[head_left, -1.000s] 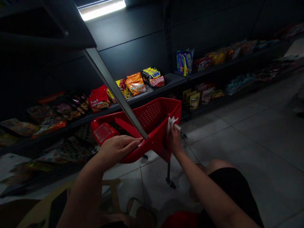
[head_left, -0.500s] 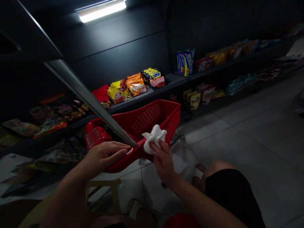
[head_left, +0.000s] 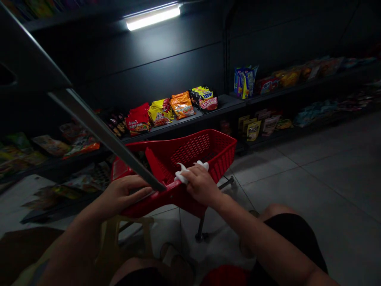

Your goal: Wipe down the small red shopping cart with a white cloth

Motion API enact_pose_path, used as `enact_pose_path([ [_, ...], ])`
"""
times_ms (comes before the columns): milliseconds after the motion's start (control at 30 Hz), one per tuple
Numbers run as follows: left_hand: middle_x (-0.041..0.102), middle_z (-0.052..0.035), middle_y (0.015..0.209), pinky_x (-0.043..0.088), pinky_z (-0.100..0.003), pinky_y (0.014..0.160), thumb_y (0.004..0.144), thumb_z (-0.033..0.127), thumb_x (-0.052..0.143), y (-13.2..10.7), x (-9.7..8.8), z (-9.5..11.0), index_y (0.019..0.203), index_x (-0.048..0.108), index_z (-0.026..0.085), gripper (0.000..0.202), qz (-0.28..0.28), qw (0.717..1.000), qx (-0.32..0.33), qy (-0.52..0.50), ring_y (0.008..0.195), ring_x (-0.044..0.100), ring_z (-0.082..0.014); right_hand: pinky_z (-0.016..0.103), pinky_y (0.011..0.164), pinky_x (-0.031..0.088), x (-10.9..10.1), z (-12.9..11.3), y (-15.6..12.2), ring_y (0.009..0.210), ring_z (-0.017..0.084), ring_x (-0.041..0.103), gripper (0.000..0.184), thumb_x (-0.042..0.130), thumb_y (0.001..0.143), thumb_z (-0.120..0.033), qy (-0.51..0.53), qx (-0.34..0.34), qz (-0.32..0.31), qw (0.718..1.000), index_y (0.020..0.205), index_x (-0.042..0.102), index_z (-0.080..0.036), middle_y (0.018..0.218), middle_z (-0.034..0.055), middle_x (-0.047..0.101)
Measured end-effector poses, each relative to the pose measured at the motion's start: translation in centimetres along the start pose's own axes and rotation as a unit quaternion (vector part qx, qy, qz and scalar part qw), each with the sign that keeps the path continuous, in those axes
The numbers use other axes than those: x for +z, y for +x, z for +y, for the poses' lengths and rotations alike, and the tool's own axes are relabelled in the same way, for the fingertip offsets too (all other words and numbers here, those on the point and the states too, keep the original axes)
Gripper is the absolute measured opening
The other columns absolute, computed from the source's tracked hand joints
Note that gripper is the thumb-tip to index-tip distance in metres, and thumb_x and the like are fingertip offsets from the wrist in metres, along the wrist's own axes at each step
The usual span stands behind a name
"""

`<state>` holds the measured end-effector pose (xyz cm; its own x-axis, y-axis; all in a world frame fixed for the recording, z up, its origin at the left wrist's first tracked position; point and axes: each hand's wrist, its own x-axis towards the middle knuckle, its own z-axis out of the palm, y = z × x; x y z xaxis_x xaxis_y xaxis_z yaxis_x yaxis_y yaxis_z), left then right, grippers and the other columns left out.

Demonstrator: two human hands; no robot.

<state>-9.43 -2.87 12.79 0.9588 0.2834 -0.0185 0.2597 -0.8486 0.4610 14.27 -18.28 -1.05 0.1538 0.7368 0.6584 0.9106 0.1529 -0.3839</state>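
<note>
A red plastic shopping basket on wheels (head_left: 205, 151) stands tilted in front of me, with a grey metal handle bar (head_left: 98, 131) rising from its near rim toward the upper left. My left hand (head_left: 123, 194) lies on the near rim beside the foot of that bar, fingers flat and together. My right hand (head_left: 201, 184) is closed on a crumpled white cloth (head_left: 186, 172) and presses it onto the basket's near rim. My bare knees and dark shorts show below.
Dark store shelves (head_left: 226, 103) run along the back with several snack and noodle packets (head_left: 181, 105). More packets lie on lower shelves at left. A small yellow stool (head_left: 119, 234) stands under the basket. Grey floor tiles (head_left: 312, 174) spread to the right.
My right hand has carried the white cloth from the basket's right side up onto the near rim. The basket and its handle bar have swung a little. My left hand has stayed on the rim.
</note>
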Motion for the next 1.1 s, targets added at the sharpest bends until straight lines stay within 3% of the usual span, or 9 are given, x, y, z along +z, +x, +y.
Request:
enact_pose_path([
  [100,0.075,-0.0057,0.111,0.056,-0.033,0.088,0.089,0.048,0.059,0.1,-0.3,-0.9,0.110,0.075,0.026,0.034,0.042,0.998,-0.026,-0.030,0.099,0.069,-0.0249,0.036,0.094,0.038,0.5,-1.8,1.5,0.100,0.022,0.053,0.039,0.059,0.085,-0.018,0.004,-0.048,-0.055,0.997,0.124,0.060,-0.022,0.108,0.0069,0.064],
  [333,0.068,-0.0057,0.128,0.049,-0.041,0.102,0.085,0.056,0.059,-1.2,-0.5,-0.5,0.122,0.069,0.024,0.049,0.155,0.981,-0.076,-0.087,0.119,0.061,-0.0310,0.032,0.087,0.036,-0.8,5.7,2.3,0.095,0.020,0.056,0.024,0.060,0.088,-0.020,-0.063,0.008,-0.101,0.993,0.112,0.064,-0.018,0.102,0.0073,0.066],
  [467,0.067,-0.0098,0.124,0.053,-0.046,0.096,0.092,0.049,0.048,0.0,2.9,3.5,0.144,0.041,0.024,0.058,0.296,0.915,-0.051,-0.268,0.109,0.066,-0.0260,0.032,0.084,0.036,-0.6,1.0,3.3,0.092,0.021,0.055,0.019,0.059,0.088,-0.020,-0.081,-0.021,-0.119,0.989,0.106,0.064,-0.019,0.101,0.0077,0.065],
  [567,0.065,-0.0027,0.093,0.057,-0.033,0.076,0.096,0.048,0.047,1.7,5.4,5.7,0.125,0.048,0.022,0.039,0.445,0.856,-0.059,-0.256,0.083,0.066,-0.0170,0.032,0.084,0.037,1.1,-3.5,4.3,0.095,0.021,0.054,0.026,0.058,0.089,-0.022,-0.041,-0.090,-0.114,0.989,0.114,0.060,-0.020,0.105,0.0075,0.063],
  [633,0.059,0.0019,0.080,0.054,-0.025,0.065,0.097,0.049,0.045,2.4,6.0,5.7,0.112,0.049,0.022,0.031,0.495,0.831,-0.042,-0.249,0.069,0.061,-0.0123,0.031,0.083,0.038,2.1,-3.5,4.6,0.094,0.020,0.054,0.029,0.058,0.089,-0.022,-0.013,-0.103,-0.111,0.988,0.118,0.059,-0.020,0.106,0.0063,0.063],
  [833,0.052,0.0042,0.070,0.048,-0.020,0.053,0.096,0.052,0.047,1.8,4.9,2.9,0.099,0.049,0.023,0.030,0.519,0.799,-0.007,-0.304,0.059,0.055,-0.0102,0.032,0.087,0.036,0.3,9.6,2.0,0.093,0.021,0.057,0.022,0.061,0.086,-0.018,-0.079,0.005,-0.090,0.993,0.107,0.068,-0.018,0.098,0.0071,0.067],
  [933,0.052,0.0039,0.070,0.048,-0.021,0.052,0.096,0.052,0.047,1.5,4.6,2.6,0.100,0.049,0.023,0.029,0.509,0.801,-0.007,-0.315,0.060,0.056,-0.0107,0.034,0.088,0.035,-1.5,12.6,1.2,0.094,0.023,0.057,0.019,0.061,0.084,-0.020,-0.128,0.054,-0.089,0.986,0.102,0.069,-0.017,0.095,0.0091,0.067],
  [1000,0.052,0.0038,0.070,0.048,-0.021,0.052,0.096,0.053,0.047,1.6,4.8,2.9,0.100,0.049,0.023,0.030,0.509,0.802,-0.006,-0.314,0.060,0.056,-0.0107,0.034,0.086,0.035,-1.3,10.5,1.5,0.091,0.023,0.057,0.017,0.060,0.085,-0.020,-0.144,0.061,-0.103,0.982,0.099,0.068,-0.017,0.093,0.0090,0.067],
  [1100,0.051,0.0043,0.070,0.047,-0.021,0.053,0.096,0.054,0.047,1.7,5.0,3.4,0.099,0.049,0.023,0.031,0.510,0.805,0.001,-0.303,0.059,0.055,-0.0105,0.033,0.082,0.036,1.0,2.7,2.8,0.089,0.022,0.056,0.019,0.057,0.086,-0.019,-0.102,0.012,-0.122,0.987,0.102,0.066,-0.019,0.095,0.0073,0.067],
])
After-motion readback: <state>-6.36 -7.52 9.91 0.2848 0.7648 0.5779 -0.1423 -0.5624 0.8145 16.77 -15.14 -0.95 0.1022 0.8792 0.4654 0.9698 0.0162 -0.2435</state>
